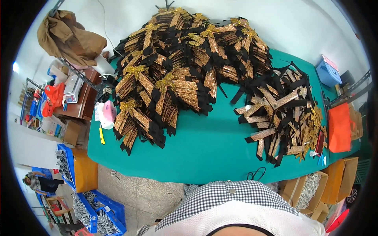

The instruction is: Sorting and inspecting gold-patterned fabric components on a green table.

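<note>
Neither of my hands is in the picture; only my checked and white clothing shows at the lower edge. In front of me is a table with a green cover. Stacked bundles of black ribbon pieces with gold glitter strips fill its far left and middle, many topped by a gold glitter butterfly-like shape. A looser heap of similar black and glitter strips lies at the right. Beside that heap sits a cluster of gold glitter cut-outs. Close to my front edge lies a thin black cord loop.
A yellow-handled tool and a pink package lie at the table's left edge. At the right are an orange-red bag, a blue box and cartons. Blue crates stand on the floor left; a person is beyond.
</note>
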Available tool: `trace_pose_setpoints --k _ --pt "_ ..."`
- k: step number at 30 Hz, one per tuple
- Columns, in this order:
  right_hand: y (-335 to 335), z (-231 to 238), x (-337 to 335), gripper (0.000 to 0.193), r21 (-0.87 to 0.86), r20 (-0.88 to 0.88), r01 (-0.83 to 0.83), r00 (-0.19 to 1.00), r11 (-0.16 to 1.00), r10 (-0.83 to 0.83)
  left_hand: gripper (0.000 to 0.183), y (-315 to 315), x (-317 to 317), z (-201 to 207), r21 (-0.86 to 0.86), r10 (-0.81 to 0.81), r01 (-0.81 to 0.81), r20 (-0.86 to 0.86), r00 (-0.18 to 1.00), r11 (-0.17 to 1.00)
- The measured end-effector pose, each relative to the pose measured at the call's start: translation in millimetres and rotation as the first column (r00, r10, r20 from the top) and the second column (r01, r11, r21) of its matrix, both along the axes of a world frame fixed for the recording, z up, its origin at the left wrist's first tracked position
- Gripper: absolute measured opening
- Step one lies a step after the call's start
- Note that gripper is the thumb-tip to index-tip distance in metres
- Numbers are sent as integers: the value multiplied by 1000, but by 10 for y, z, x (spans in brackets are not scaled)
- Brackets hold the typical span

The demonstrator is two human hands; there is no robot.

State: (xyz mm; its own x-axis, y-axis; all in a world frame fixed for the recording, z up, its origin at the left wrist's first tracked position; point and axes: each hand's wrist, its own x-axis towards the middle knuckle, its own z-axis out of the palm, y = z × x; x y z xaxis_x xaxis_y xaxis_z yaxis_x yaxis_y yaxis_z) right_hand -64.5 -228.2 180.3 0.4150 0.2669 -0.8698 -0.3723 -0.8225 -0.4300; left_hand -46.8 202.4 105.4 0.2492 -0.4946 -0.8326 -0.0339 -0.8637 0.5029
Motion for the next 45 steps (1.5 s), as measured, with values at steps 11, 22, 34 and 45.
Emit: trace_pose_setpoints --k 11,22,34,45 --pt "-1016 -202 375 21 96 19 -151 989 984 150 34 -997 -497 -327 -29 80 -89 -239 968 996" --pt "-449 -590 1386 21 265 62 -713 684 649 726 36 -1905 -2259 -346 -6 587 -658 -444 677 753" --pt "766 -696 1583 22 363 133 -871 400 331 907 35 -2612 -2373 293 119 868 -894 -323 377 433" --pt "-791 -1027 896 24 242 -231 -252 923 937 308 24 -1918 -560 -106 131 783 -970 -617 80 203"
